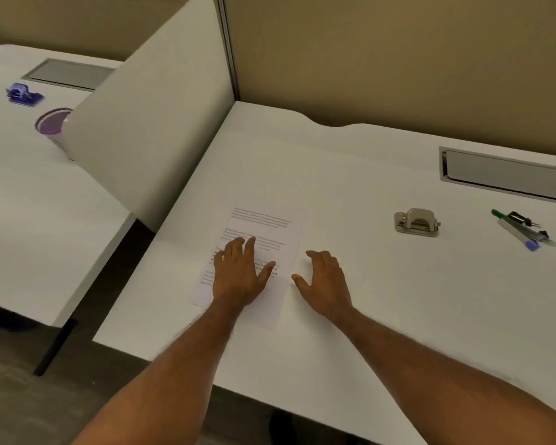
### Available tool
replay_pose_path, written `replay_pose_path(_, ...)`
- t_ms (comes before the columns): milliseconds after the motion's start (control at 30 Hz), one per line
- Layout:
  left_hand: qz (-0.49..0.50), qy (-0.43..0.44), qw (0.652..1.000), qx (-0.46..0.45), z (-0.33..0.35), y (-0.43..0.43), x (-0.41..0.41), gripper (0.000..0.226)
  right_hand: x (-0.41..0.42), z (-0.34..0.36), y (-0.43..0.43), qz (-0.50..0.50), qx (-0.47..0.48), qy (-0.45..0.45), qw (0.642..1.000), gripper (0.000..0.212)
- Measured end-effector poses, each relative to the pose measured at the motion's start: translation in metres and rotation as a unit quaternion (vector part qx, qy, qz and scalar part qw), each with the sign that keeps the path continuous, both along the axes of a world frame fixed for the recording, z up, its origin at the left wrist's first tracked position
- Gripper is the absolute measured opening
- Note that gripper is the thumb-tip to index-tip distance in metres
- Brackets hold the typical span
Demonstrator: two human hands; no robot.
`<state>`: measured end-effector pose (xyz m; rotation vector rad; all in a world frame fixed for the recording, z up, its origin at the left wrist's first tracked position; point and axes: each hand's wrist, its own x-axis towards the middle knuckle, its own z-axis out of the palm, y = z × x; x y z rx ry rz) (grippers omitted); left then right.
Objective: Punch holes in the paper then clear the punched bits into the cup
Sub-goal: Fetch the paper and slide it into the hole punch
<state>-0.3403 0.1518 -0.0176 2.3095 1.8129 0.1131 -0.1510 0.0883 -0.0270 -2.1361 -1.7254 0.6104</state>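
The person's left hand lies flat on the sheet of paper, fingers straight and spread, palm pressing on the lower half of the printed page. It grips nothing; it only presses the sheet to the white desk. The right hand sits just beside it, off the paper's right edge, fingers loosely bent and thumb out towards the sheet, holding nothing. Whether its fingertips touch the desk I cannot tell.

Well off to the right of the right hand stands a metal hole punch, apart from the paper. Farther out the same way lie a few pens in a loose heap, and beyond them a long slot is set in the desk.

The cup, purple inside, is far to the left of the left hand, on the neighbouring desk, partly hidden behind a pale divider. A small blue object sits beyond the cup.
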Motion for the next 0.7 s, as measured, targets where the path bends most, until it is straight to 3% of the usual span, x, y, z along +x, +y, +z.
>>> replay_pose_path(233, 0.041, 0.009, 0.999, 0.013, -0.005, 0.039, -0.034, 0.068, -0.017, -0.003, 0.039, -0.068, -0.070, 0.082, 0.992, 0.043)
replay_pose_path(433, 0.107, 0.046, 0.993, -0.033, -0.008, 0.058, -0.043, 0.071, -0.018, -0.002, 0.055, -0.107, -0.145, 0.069, 0.981, 0.045)
replay_pose_path(700, 0.168, 0.003, 0.981, -0.093, -0.006, 0.072, -0.043, 0.074, -0.021, 0.004, 0.063, -0.120, -0.186, 0.049, 0.974, 0.047)
